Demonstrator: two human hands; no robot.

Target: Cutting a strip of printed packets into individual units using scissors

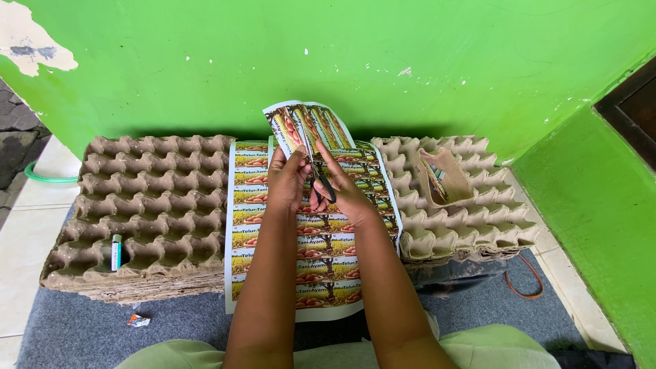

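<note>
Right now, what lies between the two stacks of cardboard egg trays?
In the head view, a printed label sheet lies between the left egg tray stack and the right egg tray stack, overlapping both inner edges.

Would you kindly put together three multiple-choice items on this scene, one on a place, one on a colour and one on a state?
1. Where does the small lighter lie?
A. in a cup of the left egg tray stack
B. on the grey mat
C. on the printed sheet

2. What colour is the wall behind the trays?
A. white
B. green
C. blue

3. What does the right hand hold?
A. nothing
B. a lighter
C. scissors

Answers:
1 A: the lighter sits in a cup near the tray's front left corner.
2 B: the wall is bright green, with some paint flaked off.
3 C: the right hand grips black-handled scissors, while the left hand holds a printed label strip up.
</note>
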